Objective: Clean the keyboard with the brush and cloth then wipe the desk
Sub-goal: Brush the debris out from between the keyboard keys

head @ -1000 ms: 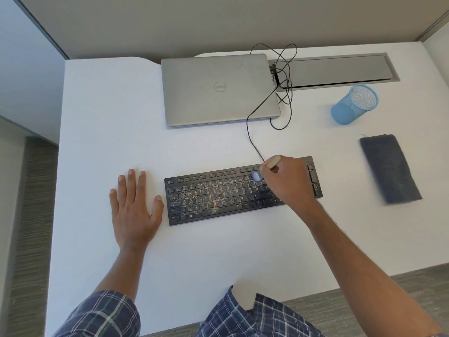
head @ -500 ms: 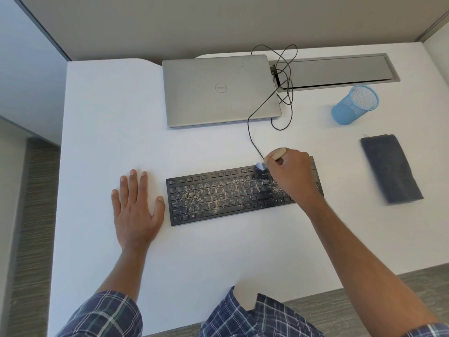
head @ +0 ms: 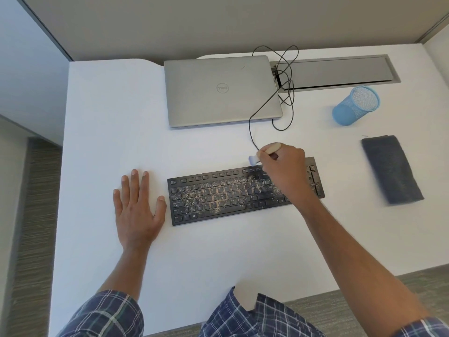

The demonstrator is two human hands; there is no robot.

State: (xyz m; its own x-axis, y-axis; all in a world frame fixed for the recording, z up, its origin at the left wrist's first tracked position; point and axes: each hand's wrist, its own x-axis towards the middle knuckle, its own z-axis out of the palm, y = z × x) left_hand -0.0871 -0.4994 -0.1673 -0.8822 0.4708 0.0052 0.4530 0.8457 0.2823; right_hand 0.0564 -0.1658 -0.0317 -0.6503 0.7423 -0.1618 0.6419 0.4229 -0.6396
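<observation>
The left hand (head: pixel 137 210) lies flat with fingers spread on the white desk (head: pixel 109 132), just beside the left end of the crumb-speckled black keyboard (head: pixel 218 198). The right hand (head: pixel 284 169) grips the brush (head: pixel 269 149) by its pale handle, bristles at the keyboard's far edge. The grey cloth (head: pixel 391 169) lies folded to the right, with a closed laptop (head: pixel 222 91) and a blue mesh cup (head: pixel 354 104) farther back.
</observation>
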